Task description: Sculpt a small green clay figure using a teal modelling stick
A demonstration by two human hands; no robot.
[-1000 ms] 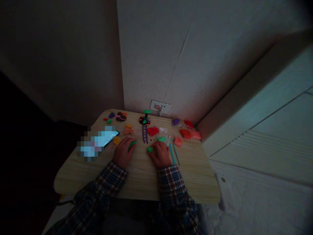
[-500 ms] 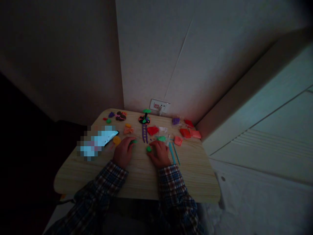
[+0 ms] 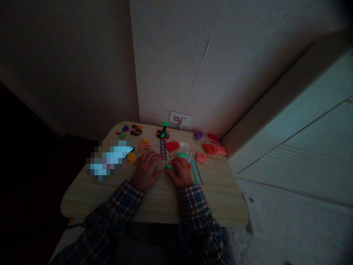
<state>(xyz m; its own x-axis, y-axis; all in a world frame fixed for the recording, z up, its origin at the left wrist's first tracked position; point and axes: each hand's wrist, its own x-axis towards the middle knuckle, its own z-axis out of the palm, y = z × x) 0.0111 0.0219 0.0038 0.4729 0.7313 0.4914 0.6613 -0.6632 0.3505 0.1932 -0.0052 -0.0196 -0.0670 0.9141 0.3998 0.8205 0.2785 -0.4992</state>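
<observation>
My left hand (image 3: 146, 169) lies flat on the pale wooden table (image 3: 154, 206), fingers stretched toward the foot of a purple clay ladder (image 3: 163, 149). Nothing shows in it. My right hand (image 3: 180, 172) is curled beside it, with its fingertips closed on a small green clay lump (image 3: 168, 167) that rests on the table. Another green piece (image 3: 182, 155) lies just beyond the right knuckles. Two teal modelling sticks (image 3: 196, 172) lie to the right of that hand.
A lit phone (image 3: 110, 160) and a yellow piece (image 3: 131, 158) lie left of my hands. Red clay (image 3: 172, 146), an orange bow (image 3: 144, 146), a black and green figure (image 3: 163, 132) and orange-red lumps (image 3: 212, 149) lie further back. A wall socket (image 3: 180, 118) is behind the table.
My left hand has slid right and flattened out, covering the green strip that showed under its fingers. My right hand has barely moved and still has the green lump.
</observation>
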